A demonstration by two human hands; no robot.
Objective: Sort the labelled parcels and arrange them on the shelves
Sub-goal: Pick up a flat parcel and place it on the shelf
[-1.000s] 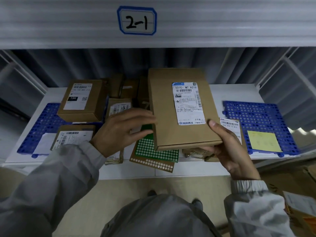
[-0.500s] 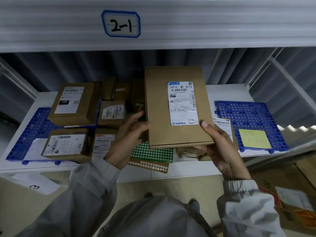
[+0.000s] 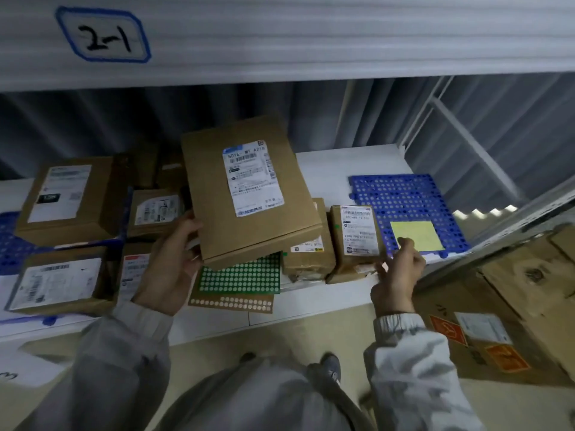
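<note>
A flat brown parcel point(image 3: 249, 194) with a white label hangs tilted above the white shelf point(image 3: 336, 169) marked 2-1. My left hand point(image 3: 174, 259) grips its lower left edge from below. My right hand point(image 3: 398, 275) has come off that parcel and sits at the front right corner of a small labelled box point(image 3: 354, 241); its fingers are curled and blurred, and I cannot tell whether they grip the box. Another small box point(image 3: 308, 253) lies partly under the held parcel. Several labelled boxes point(image 3: 68, 200) fill the shelf's left side.
A blue perforated mat point(image 3: 407, 200) with a yellow note point(image 3: 417, 234) lies on the shelf's right end. Green and brown dotted sheets point(image 3: 242, 278) overhang the front edge. Cardboard boxes point(image 3: 513, 306) stand low on the right. A metal shelf frame point(image 3: 460, 135) rises at right.
My right hand let go of the flat parcel and moved right to the small box. My left hand now carries the parcel alone, tilted left. The view shifted right.
</note>
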